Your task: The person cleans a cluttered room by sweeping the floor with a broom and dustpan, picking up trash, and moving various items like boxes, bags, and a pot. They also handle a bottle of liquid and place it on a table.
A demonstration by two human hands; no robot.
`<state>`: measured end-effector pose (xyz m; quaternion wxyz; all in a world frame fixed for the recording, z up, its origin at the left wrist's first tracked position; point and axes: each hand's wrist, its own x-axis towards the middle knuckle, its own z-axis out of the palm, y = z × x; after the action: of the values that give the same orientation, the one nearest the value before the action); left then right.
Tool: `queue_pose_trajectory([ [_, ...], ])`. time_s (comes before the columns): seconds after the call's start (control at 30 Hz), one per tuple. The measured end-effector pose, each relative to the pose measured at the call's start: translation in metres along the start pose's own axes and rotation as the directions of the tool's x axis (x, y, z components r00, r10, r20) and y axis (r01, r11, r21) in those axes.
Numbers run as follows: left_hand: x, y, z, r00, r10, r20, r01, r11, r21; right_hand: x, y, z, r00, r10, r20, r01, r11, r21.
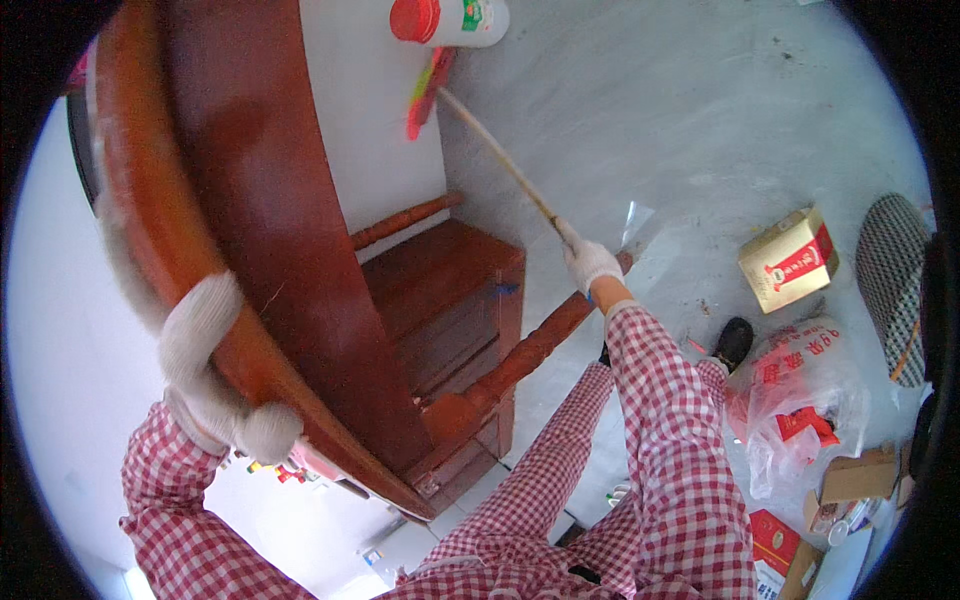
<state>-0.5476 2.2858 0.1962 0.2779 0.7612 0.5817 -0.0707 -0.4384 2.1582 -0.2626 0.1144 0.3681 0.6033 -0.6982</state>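
Note:
My right hand (591, 264), in a white knit glove, is closed around a thin wooden handle (504, 161). The handle reaches away to a red and yellow-green broom head (428, 94), which lies near a white plastic jar (469, 21) with a red lid. My left hand (217, 375), also gloved, grips the curved edge of a brown wooden tabletop (247, 330) on the left. A turned wooden leg (525, 360) slants below my right hand, beside a dark red wooden cabinet (457, 277) under the table.
On the grey floor at the right are a gold and red box (787, 259), a plastic bag (802, 390) with contents, an open cardboard box (859, 476) and a red box (776, 540). A checked cushion-like thing (892, 285) is at the far right. My shoe (733, 343) stands beside the bag.

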Motion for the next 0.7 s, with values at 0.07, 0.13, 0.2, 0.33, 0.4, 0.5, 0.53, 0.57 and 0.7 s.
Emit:
queue_pose_trajectory([
  [0.07, -0.034, -0.002, -0.009, 0.854, -0.356, 0.380, 0.506, 0.739, -0.446, 0.013, 0.007, 0.013, 0.998, 0.036, 0.044, -0.033, 0.997, -0.065],
  [0.13, -0.080, -0.003, -0.030, 0.168, -0.614, 0.771, 0.839, -0.321, -0.439, 0.006, 0.007, 0.016, 0.995, 0.047, 0.091, -0.035, 0.991, -0.130],
  [0.2, -0.074, -0.008, -0.013, 0.483, -0.502, 0.718, 0.819, -0.030, -0.572, -0.014, 0.015, 0.012, 0.992, 0.064, 0.110, -0.041, 0.978, -0.202],
  [0.33, -0.010, 0.000, 0.000, 0.994, -0.041, 0.099, 0.070, 0.948, -0.312, -0.068, -0.006, -0.022, 0.934, 0.161, 0.319, -0.059, 0.950, -0.307],
  [0.4, -0.040, -0.014, -0.017, 0.983, 0.156, 0.099, -0.130, 0.965, -0.229, -0.071, 0.001, -0.016, 0.938, 0.114, 0.327, -0.026, 0.964, -0.263],
  [0.5, -0.118, -0.040, -0.048, 0.953, 0.197, 0.231, -0.108, 0.931, -0.348, -0.047, -0.009, 0.005, 0.949, 0.064, 0.309, 0.012, 0.971, -0.238],
  [0.53, -0.122, -0.043, -0.048, 0.949, 0.200, 0.243, -0.096, 0.920, -0.381, -0.034, -0.013, 0.009, 0.957, 0.058, 0.286, 0.013, 0.971, -0.239],
  [0.57, -0.111, -0.043, -0.035, 0.961, 0.177, 0.213, -0.075, 0.907, -0.415, -0.022, -0.007, 0.016, 0.965, 0.034, 0.262, 0.040, 0.962, -0.272],
  [0.7, -0.047, -0.027, 0.020, 0.991, 0.092, 0.095, -0.024, 0.833, -0.552, -0.023, 0.013, 0.000, 0.980, 0.053, 0.190, 0.019, 0.933, -0.359],
])
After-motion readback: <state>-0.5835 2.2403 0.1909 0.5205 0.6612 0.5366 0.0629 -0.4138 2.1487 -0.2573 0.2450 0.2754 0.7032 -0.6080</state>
